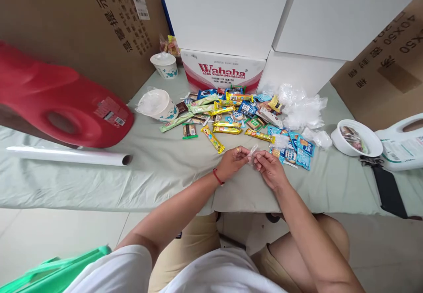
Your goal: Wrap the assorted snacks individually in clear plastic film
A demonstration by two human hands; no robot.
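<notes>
Between my two hands, over the near part of the table, is a small piece of clear plastic [253, 149], perhaps a little bag. My left hand [234, 160] pinches its left side and wears a red cord at the wrist. My right hand [270, 168] pinches the other side with curled fingers. Just beyond lies a heap of wrapped snacks, with a yellow snack stick [213, 139] close to my left hand. Several blue snack packets [301, 145] lie right of my right hand. Crumpled clear plastic bags [299, 108] are piled behind them.
Two paper cups [164, 66] with plastic inside stand back left. A red jug [66, 103] and a white roll [69, 155] lie left. At right are a white bowl [357, 138], white jug [403, 145] and black strap [390, 189]. A Wahaha carton [224, 70] stands behind.
</notes>
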